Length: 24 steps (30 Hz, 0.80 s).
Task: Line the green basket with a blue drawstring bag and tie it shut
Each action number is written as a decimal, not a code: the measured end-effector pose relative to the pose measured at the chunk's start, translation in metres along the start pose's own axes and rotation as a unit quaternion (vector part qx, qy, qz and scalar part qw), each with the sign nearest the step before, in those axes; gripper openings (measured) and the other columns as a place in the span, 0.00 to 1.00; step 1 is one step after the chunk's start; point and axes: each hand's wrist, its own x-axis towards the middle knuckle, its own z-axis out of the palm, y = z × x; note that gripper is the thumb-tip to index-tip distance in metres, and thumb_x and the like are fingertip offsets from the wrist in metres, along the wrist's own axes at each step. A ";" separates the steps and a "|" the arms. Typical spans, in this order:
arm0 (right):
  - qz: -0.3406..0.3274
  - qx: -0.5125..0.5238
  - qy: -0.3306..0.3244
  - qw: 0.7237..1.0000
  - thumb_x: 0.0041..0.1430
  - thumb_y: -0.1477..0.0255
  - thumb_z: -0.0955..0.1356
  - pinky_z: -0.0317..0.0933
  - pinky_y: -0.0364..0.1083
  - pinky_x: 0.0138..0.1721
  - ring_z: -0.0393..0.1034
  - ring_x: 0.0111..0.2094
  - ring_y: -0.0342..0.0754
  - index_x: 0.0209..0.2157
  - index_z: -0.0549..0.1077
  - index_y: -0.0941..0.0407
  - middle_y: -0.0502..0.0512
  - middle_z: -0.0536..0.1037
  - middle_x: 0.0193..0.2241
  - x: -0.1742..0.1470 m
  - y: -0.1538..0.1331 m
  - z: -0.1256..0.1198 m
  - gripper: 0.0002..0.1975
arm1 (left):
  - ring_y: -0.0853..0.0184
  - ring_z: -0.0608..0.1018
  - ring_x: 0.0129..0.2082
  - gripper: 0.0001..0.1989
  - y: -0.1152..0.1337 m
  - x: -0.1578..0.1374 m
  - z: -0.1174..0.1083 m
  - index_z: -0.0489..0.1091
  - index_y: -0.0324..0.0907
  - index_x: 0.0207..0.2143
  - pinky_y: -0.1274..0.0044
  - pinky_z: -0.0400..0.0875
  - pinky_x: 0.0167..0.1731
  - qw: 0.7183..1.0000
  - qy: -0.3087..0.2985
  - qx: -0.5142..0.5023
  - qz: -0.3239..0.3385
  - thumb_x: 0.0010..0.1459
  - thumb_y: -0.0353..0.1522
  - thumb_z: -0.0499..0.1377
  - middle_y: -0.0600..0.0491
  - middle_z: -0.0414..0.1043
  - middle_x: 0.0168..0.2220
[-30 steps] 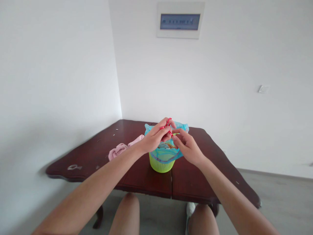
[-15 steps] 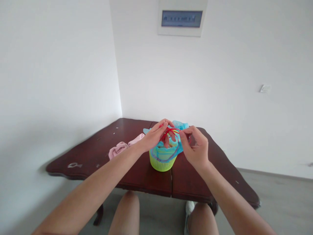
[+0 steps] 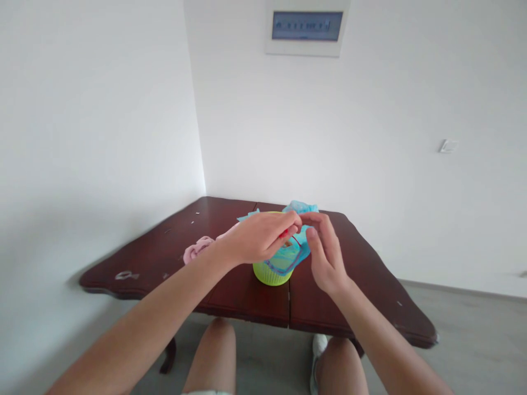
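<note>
My left hand (image 3: 263,236) is closed over a bunch of red string (image 3: 284,233), with only a little red showing between its fingers and one strand trailing to the right. My right hand (image 3: 327,252) has its thumb and forefinger apart, the forefinger reaching close to the left fingertips; nothing shows between them. Below both hands stands a yellow-green ribbed plastic basket (image 3: 272,277), lined with a thin blue plastic bag (image 3: 302,255) that folds over its rim. My left hand hides much of the basket's opening.
A crumpled pink cloth (image 3: 198,249) lies left of the basket, partly behind my left forearm. The dark red wooden table (image 3: 247,307) has wavy edges and a middle seam. White walls stand behind and to the left, with an electrical panel (image 3: 307,26) above.
My left hand has turned palm down and closed around the red string, which was spread between both hands. My right hand has let go of the strands and parted its fingers.
</note>
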 end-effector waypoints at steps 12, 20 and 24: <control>0.263 0.298 -0.224 0.890 0.78 0.39 0.68 0.46 0.42 0.16 0.48 0.13 0.38 0.24 0.72 0.53 0.48 0.72 0.16 0.014 0.013 0.009 0.36 | 0.52 0.82 0.64 0.09 -0.014 -0.008 0.017 0.71 0.46 0.55 0.58 0.79 0.65 0.973 0.135 0.111 0.153 0.84 0.31 0.51 0.37 0.81 0.62; 0.284 0.307 -0.168 0.893 0.68 0.44 0.78 0.44 0.40 0.14 0.51 0.11 0.38 0.33 0.76 0.52 0.42 0.70 0.13 0.010 0.017 0.002 0.26 | 0.53 0.67 0.84 0.20 -0.003 -0.006 0.022 0.66 0.46 0.75 0.51 0.63 0.82 0.981 0.043 -0.015 0.188 0.86 0.32 0.51 0.36 0.69 0.80; 0.290 0.287 -0.098 0.908 0.63 0.49 0.81 0.56 0.41 0.18 0.56 0.15 0.40 0.33 0.79 0.52 0.42 0.70 0.15 0.010 0.017 0.009 0.22 | 0.52 0.61 0.86 0.23 -0.001 -0.008 0.027 0.67 0.50 0.77 0.46 0.49 0.86 0.986 0.004 0.043 0.163 0.86 0.34 0.53 0.41 0.68 0.82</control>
